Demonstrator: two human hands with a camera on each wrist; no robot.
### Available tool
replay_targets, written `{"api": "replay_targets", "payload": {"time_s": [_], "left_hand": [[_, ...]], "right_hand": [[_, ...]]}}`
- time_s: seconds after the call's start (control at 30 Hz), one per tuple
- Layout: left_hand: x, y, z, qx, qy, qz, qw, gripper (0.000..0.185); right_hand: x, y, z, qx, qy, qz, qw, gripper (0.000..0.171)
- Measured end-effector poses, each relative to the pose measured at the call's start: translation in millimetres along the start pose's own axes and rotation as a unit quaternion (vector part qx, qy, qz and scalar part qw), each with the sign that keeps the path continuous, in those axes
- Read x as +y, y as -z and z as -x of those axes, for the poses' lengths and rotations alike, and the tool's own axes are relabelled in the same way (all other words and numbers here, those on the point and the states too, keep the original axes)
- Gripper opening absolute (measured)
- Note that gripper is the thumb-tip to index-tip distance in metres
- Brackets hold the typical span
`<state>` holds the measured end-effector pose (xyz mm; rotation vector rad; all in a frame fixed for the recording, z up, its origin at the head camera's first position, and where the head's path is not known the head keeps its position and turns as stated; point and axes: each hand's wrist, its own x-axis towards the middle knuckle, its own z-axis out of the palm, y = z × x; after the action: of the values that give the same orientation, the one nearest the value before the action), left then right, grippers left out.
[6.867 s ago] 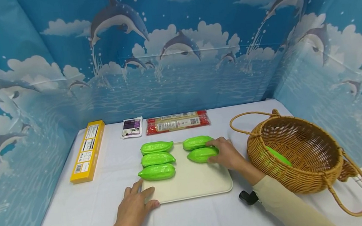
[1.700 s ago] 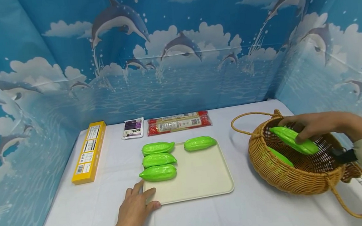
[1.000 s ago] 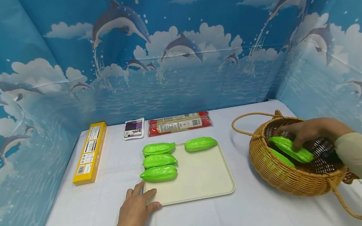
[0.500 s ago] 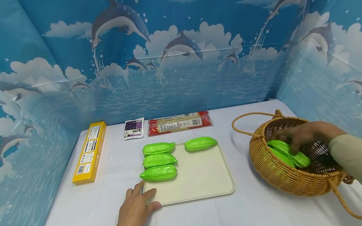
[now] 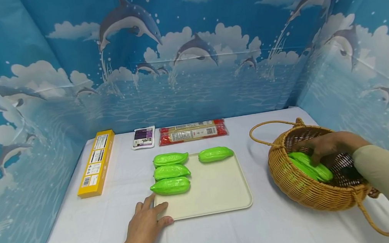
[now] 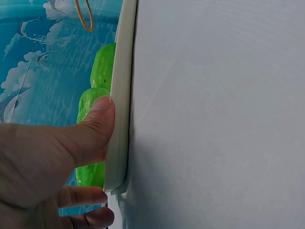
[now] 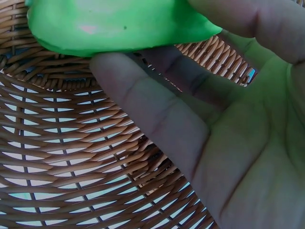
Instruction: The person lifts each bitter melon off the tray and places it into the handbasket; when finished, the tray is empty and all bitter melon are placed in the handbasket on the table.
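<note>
Two green gourds (image 5: 310,165) now lie in the wicker basket (image 5: 301,189) near the table's right edge; the one your right hand (image 5: 328,146) held above the rim has come down beside the first, your fingers still curled around it. Four gourds (image 5: 170,172) stay on the cream tray (image 5: 215,197). Your left hand (image 5: 144,228) stays flat, fingers relaxed, thumb (image 6: 97,124) pressing the tray's near-left corner.

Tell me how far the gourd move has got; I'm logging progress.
One green gourd already lies in the basket. The right hand is setting a second gourd beside it. Four gourds remain on the tray, which the left hand steadies.
</note>
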<state>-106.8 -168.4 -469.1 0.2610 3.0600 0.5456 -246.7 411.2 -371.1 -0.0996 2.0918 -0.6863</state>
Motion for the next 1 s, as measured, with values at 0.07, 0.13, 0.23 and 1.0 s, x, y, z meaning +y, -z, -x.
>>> {"api": "replay_targets", "payload": {"time_s": [0.07, 0.13, 0.23, 1.0], "left_hand": [[0.3, 0.0, -0.3, 0.0, 0.0, -0.001, 1.0, 0.054], [0.6, -0.1, -0.5, 0.0, -0.001, -0.002, 1.0, 0.054], [1.2, -0.1, -0.2, 0.0, -0.001, -0.001, 1.0, 0.054], [2.1, -1.7, 0.9, 0.003, -0.002, -0.005, 1.0, 0.054]], "right_hand": [[0, -2, 0, -0.005, -0.013, -0.035, 0.999, 0.086], [1, -2, 0, -0.002, -0.009, -0.036, 0.999, 0.086], [1, -2, 0, 0.003, -0.009, -0.029, 1.0, 0.086], [-39, -3, 58, 0.118, 0.103, 0.113, 0.981, 0.063]]}}
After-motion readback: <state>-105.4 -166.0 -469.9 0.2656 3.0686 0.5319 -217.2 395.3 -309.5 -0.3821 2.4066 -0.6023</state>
